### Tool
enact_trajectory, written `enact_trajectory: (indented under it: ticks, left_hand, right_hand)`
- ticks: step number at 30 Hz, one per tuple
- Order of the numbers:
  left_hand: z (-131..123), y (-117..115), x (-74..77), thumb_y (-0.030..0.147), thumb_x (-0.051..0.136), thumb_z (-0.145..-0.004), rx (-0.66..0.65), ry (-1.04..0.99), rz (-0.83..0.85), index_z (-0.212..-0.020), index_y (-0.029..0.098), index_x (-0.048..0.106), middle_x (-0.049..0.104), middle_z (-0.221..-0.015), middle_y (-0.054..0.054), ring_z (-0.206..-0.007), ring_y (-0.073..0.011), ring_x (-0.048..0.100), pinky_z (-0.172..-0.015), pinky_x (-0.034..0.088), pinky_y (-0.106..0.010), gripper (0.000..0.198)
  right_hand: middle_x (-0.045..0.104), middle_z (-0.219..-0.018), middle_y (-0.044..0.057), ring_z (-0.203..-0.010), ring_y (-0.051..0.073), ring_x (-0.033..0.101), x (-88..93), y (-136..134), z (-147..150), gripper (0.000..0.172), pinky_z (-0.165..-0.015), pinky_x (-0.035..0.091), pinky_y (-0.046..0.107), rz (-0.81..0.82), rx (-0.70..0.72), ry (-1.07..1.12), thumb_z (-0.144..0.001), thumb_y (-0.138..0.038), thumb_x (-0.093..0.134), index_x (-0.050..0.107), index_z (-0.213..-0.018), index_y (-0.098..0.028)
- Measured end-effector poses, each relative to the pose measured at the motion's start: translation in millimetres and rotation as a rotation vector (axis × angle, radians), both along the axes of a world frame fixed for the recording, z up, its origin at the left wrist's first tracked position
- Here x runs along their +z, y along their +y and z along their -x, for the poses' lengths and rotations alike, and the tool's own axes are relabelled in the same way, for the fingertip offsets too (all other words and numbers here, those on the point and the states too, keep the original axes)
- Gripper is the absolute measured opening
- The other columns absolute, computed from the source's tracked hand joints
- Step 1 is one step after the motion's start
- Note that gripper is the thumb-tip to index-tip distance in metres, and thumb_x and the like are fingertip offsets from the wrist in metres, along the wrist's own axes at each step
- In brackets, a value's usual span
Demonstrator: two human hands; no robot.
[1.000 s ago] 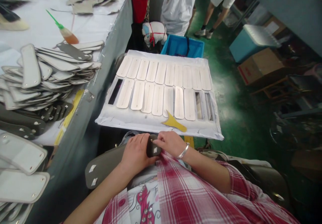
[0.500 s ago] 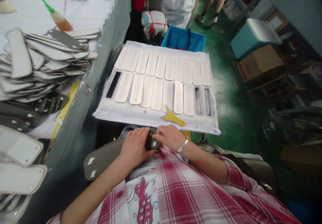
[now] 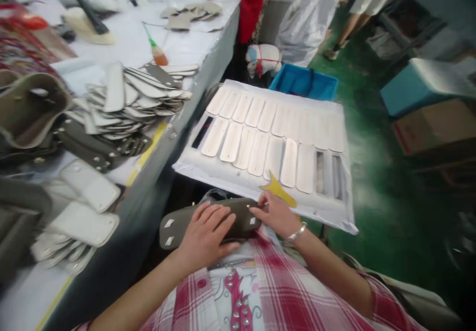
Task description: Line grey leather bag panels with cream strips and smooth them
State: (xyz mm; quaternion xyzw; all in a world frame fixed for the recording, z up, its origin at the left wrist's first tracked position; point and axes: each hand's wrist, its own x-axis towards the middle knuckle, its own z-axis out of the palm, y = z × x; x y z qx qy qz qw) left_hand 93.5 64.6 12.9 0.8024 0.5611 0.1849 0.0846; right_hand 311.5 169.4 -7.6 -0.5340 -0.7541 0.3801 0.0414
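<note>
A long dark olive strap piece [image 3: 178,223] with small white tabs lies across my lap. My left hand [image 3: 206,234] rests flat on its middle, fingers stretched out and apart. My right hand [image 3: 273,216] pinches the strap's right end with closed fingers. Just beyond my hands sits a white board [image 3: 208,174] carrying two rows of pale oblong pieces [image 3: 256,132] and a yellow scraper-shaped piece [image 3: 279,192].
On the left, a white-covered table [image 3: 122,40] holds a fanned heap of pale strips [image 3: 137,98], dark straps [image 3: 92,147], padded white pieces [image 3: 89,207] and a brush [image 3: 156,48]. A blue bin [image 3: 303,80], bags and boxes stand on the green floor. Another person's legs [image 3: 347,31] show at top right.
The view swung left and forward. My left hand opened from a grip and now lies flat on the strap, which shows more of its length; my right hand stays at its end.
</note>
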Motion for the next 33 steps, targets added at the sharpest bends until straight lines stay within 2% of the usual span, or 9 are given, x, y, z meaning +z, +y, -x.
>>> enact_trajectory:
  ticks: [2, 4, 6, 8, 11, 15, 19, 24, 33]
  left_hand:
    - [27.7, -28.0, 5.2, 0.040, 0.059, -0.079, 0.244, -0.072, -0.059, -0.096, 0.019, 0.061, 0.063, -0.095, -0.007, -0.093, -0.0218, 0.055, -0.091, 0.038, -0.038, 0.027]
    - [54.3, -54.6, 6.7, 0.037, 0.055, -0.081, 0.567, -0.171, -0.006, -0.082, 0.018, 0.061, 0.061, -0.081, -0.005, -0.079, -0.0176, 0.056, -0.077, 0.043, -0.031, 0.019]
    - [75.2, -74.4, 3.8, 0.039, 0.052, -0.083, 0.806, -0.311, 0.151, -0.074, 0.018, 0.058, 0.058, -0.073, -0.002, -0.068, -0.0146, 0.054, -0.065, 0.043, -0.026, 0.023]
    - [88.2, -84.2, -2.4, 0.044, 0.051, -0.082, 0.916, -0.463, 0.302, -0.071, 0.018, 0.057, 0.056, -0.067, 0.001, -0.061, -0.0130, 0.051, -0.059, 0.040, -0.024, 0.028]
    - [96.1, -83.5, -11.5, 0.049, 0.053, -0.079, 0.935, -0.676, 0.400, -0.068, 0.017, 0.055, 0.053, -0.061, 0.003, -0.058, -0.0119, 0.048, -0.055, 0.037, -0.023, 0.033]
    - [100.9, -74.6, -14.2, 0.050, 0.057, -0.075, 0.919, -0.826, 0.441, -0.065, 0.016, 0.055, 0.049, -0.056, 0.003, -0.054, -0.0108, 0.044, -0.052, 0.034, -0.023, 0.036]
    - [108.1, -70.1, -12.2, 0.047, 0.061, -0.071, 0.865, -0.831, 0.468, -0.060, 0.016, 0.053, 0.048, -0.054, 0.004, -0.052, -0.0101, 0.042, -0.050, 0.032, -0.022, 0.034]
    - [116.4, -67.0, -13.4, 0.046, 0.059, -0.073, 0.804, -0.786, 0.480, -0.057, 0.016, 0.053, 0.051, -0.054, 0.004, -0.052, -0.0102, 0.043, -0.050, 0.032, -0.023, 0.034]
    - [122.6, -64.6, -11.9, 0.042, 0.057, -0.075, 0.763, -0.646, 0.490, -0.057, 0.017, 0.053, 0.050, -0.053, 0.004, -0.051, -0.0101, 0.043, -0.050, 0.029, -0.023, 0.031]
  right_hand:
    - [0.058, -0.098, 0.008, -0.075, 0.017, 0.057, 1.1, -0.4, 3.6, 0.039, -0.071, 0.045, 0.033, -0.089, 0.015, 0.017, -0.078, -0.044, 0.055, 0.047, -0.104, -0.016]
    - [0.053, -0.113, 0.013, -0.097, 0.023, 0.055, 5.9, -2.5, 17.3, 0.048, -0.086, 0.043, 0.041, -0.265, 0.089, 0.043, -0.081, -0.044, 0.052, 0.043, -0.118, -0.015]
    - [0.049, -0.122, 0.015, -0.113, 0.027, 0.047, 14.6, -10.6, 42.9, 0.055, -0.097, 0.037, 0.045, -0.406, 0.257, 0.086, -0.082, -0.046, 0.051, 0.039, -0.125, -0.015]
    - [0.045, -0.130, 0.015, -0.121, 0.027, 0.039, 22.6, -23.9, 76.7, 0.065, -0.102, 0.032, 0.045, -0.454, 0.501, 0.132, -0.079, -0.052, 0.054, 0.037, -0.130, -0.015]
    - [0.040, -0.136, 0.014, -0.125, 0.027, 0.034, 21.7, -42.2, 125.5, 0.082, -0.106, 0.026, 0.045, -0.454, 0.778, 0.139, -0.071, -0.061, 0.059, 0.036, -0.134, -0.013]
    - [0.040, -0.137, 0.014, -0.125, 0.028, 0.034, 5.8, -49.0, 155.8, 0.086, -0.105, 0.025, 0.047, -0.474, 0.854, 0.064, -0.068, -0.063, 0.060, 0.038, -0.134, -0.012]
    - [0.040, -0.137, 0.014, -0.125, 0.028, 0.034, 1.2, -49.3, 157.8, 0.085, -0.103, 0.028, 0.046, -0.508, 0.866, 0.019, -0.070, -0.062, 0.060, 0.038, -0.135, -0.012]
    - [0.041, -0.136, 0.014, -0.124, 0.028, 0.034, 1.5, -52.5, 159.9, 0.084, -0.103, 0.028, 0.044, -0.534, 0.867, 0.003, -0.071, -0.061, 0.059, 0.037, -0.135, -0.011]
    - [0.041, -0.136, 0.013, -0.123, 0.027, 0.035, 2.0, -53.2, 164.0, 0.082, -0.102, 0.029, 0.043, -0.542, 0.872, -0.020, -0.072, -0.061, 0.059, 0.039, -0.133, -0.010]
